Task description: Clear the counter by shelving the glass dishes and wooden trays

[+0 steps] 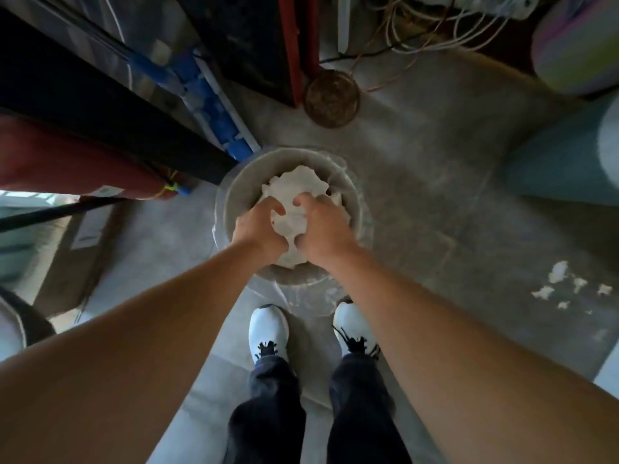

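Note:
A grey round bucket (350, 195) stands on the concrete floor just ahead of my feet. A crumpled white mass (294, 189), like paper or plastic wrap, fills it. My left hand (259, 231) and my right hand (323, 229) are side by side inside the bucket, both with fingers curled into the white mass. No glass dish, wooden tray or counter shows in this view.
A round brown lid or disc (331, 98) lies on the floor beyond the bucket. Dark shelving and a blue-white strip (214, 105) stand at the left. White scraps (562, 283) lie at the right. Cables (435, 25) tangle at the top. My white shoes (268, 329) stand below.

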